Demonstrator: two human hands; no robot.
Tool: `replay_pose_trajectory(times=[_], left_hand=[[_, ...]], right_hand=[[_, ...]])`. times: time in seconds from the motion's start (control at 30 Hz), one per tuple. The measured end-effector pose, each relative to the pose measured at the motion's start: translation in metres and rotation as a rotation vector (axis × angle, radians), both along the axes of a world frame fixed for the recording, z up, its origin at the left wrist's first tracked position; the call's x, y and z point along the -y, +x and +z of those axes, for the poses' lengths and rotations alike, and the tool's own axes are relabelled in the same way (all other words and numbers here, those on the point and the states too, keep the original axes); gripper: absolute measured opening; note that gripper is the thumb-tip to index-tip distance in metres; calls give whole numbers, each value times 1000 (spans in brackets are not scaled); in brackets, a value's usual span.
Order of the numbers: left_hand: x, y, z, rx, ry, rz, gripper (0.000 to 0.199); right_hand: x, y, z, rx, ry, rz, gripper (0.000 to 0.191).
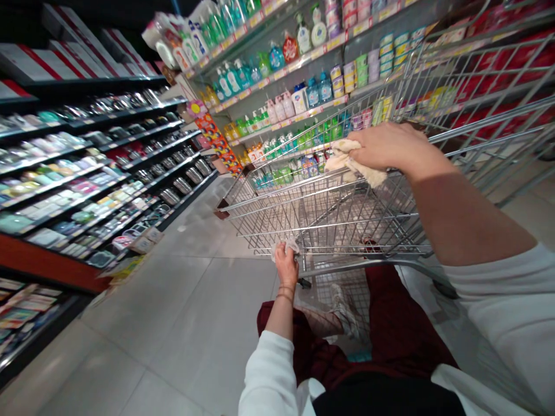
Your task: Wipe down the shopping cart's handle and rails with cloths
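Note:
My right hand [385, 149] presses a crumpled beige cloth [351, 162] onto the top rail of a wire shopping cart [321, 219]. Lower down, my left hand [286, 264] grips a small pale cloth [284, 245] against the cart's near wire edge. A thin bracelet circles that wrist. The cart's basket shows no goods through its mesh, and a curved grey bar runs along its near end. Part of the cart's lower end is hidden behind my legs and dark red clothing.
Shelves of bottled liquid soaps and detergents [277, 75] rise beyond the cart. Along the left stand racks of boxed housewares and steel pots [182, 185]. Shelving with red packages [498, 75] lies behind the cart's right side. Grey tiled floor [191, 312] runs between them.

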State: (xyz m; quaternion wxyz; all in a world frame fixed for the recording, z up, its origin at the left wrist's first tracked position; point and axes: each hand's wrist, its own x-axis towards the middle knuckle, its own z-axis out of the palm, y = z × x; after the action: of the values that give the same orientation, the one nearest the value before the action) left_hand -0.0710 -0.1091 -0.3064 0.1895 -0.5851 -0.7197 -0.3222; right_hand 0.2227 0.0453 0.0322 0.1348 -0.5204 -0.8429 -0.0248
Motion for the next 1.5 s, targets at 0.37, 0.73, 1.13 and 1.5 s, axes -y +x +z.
replay_pose_trajectory(times=[0.37, 0.73, 1.13, 1.5], left_hand=[[-39, -58, 159, -7, 494, 100, 54], [-17, -43, 46, 98, 185, 177, 38], [24, -41, 0, 173, -116, 205, 33], [-17, -91, 138, 122, 506, 230, 49]], right_hand=[[-3, 3, -7, 39, 35, -23, 48], [-11, 2, -10, 93, 51, -31, 42], [-9, 1, -9, 73, 17, -34, 50], [-1, 0, -6, 96, 42, -44, 46]])
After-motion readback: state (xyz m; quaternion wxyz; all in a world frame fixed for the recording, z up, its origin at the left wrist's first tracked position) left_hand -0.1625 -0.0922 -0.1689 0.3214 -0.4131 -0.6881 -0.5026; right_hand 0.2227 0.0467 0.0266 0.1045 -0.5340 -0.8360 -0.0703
